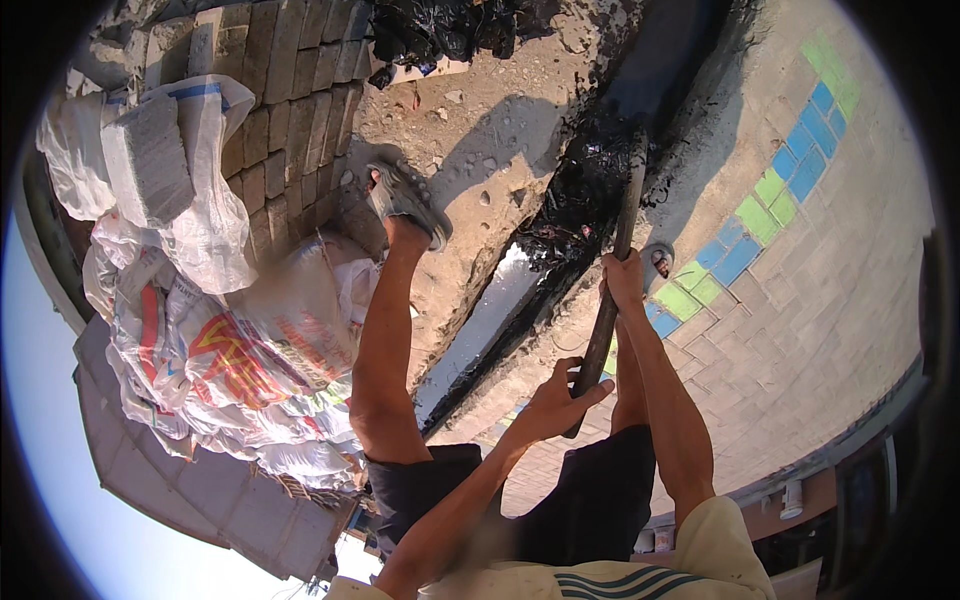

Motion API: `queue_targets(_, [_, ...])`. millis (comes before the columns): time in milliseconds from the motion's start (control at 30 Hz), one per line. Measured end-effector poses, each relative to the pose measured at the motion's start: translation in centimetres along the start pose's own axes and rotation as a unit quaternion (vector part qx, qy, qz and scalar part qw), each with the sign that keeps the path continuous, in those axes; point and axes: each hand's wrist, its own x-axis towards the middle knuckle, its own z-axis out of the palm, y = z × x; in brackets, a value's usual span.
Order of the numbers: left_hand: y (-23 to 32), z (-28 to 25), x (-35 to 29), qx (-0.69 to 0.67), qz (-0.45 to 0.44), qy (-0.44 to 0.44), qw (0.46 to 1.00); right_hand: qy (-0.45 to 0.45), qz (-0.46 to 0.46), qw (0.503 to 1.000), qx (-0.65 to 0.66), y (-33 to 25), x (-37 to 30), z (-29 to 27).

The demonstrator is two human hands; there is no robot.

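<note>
A long-handled tool (628, 210) slants from my lap down to the drainage channel. Its dark handle is smeared with black near the far end, and its head is hidden in black muck. My right hand (624, 279) is wrapped around the middle of the handle. Lower down, my left hand (557, 402) holds the handle near its butt end more loosely, the thumb lying across. Wet black sludge (580, 200) with tangled debris fills part of the channel, between my feet. Dark liquid (665, 60) stands beyond it, and nearer me bright sky reflects off the water (480, 330).
My sandalled left foot (405, 205) stands on the dirt bank; my right foot (660, 262) is on the concrete edge. White sacks (240, 350) and stacked paving blocks (290, 90) lie at left. Black muck (460, 25) is heaped at the far side. Brick paving (800, 310) with blue and green stripes spreads right.
</note>
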Motion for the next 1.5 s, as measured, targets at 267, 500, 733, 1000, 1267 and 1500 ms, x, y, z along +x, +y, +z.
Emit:
queue_targets(267, [-2.5, -1.4, 17.6, -0.148, -0.006, -0.076, 0.986, -0.025, 0.016, 0.999, 0.028, 0.8, 15.8, 3.1])
queue_targets(500, [-8.1, -5.5, 29.7, -0.154, -0.033, -0.056, 0.986, 0.035, -0.016, 0.999, -0.027, 9.7, 24.2, 9.3])
queue_targets(733, [-19.4, -6.5, 24.3, -0.131, -0.164, -0.024, 0.977, 0.043, 0.092, 0.992, -0.07, 18.4, 15.4, 15.2])
queue_targets(1000, [-21.6, -6.6, 19.4, -0.201, -0.212, -0.01, 0.956, -0.012, 0.096, 0.984, -0.149, 18.5, 10.6, 17.9])
queue_targets(1267, [-20.5, -6.9, 19.9, -0.197, -0.197, -0.005, 0.96, -0.024, 0.127, 0.984, -0.122, 17.6, 9.6, 17.3])
queue_targets(1500, [-21.0, -6.9, 18.4, -0.182, -0.227, -0.019, 0.957, -0.034, 0.148, 0.981, -0.119, 18.4, 9.9, 18.2])
